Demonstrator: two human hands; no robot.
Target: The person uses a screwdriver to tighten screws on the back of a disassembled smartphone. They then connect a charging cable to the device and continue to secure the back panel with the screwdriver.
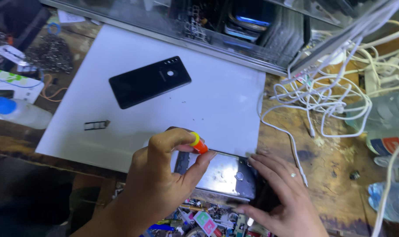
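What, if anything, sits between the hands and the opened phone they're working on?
Nothing visible. The right hand grips the opened phone directly at its right end. The left hand rests over its left end, fingers pinching an orange-and-yellow tool above it.

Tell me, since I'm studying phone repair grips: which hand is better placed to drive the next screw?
Probably the left hand: it pinches the orange-tipped screwdriver over the opened phone, while the right hand grips the phone's edge.

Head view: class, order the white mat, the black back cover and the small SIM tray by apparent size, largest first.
1. White mat
2. Black back cover
3. SIM tray
The gaps are plain, so nearness to the camera does not affect the order.
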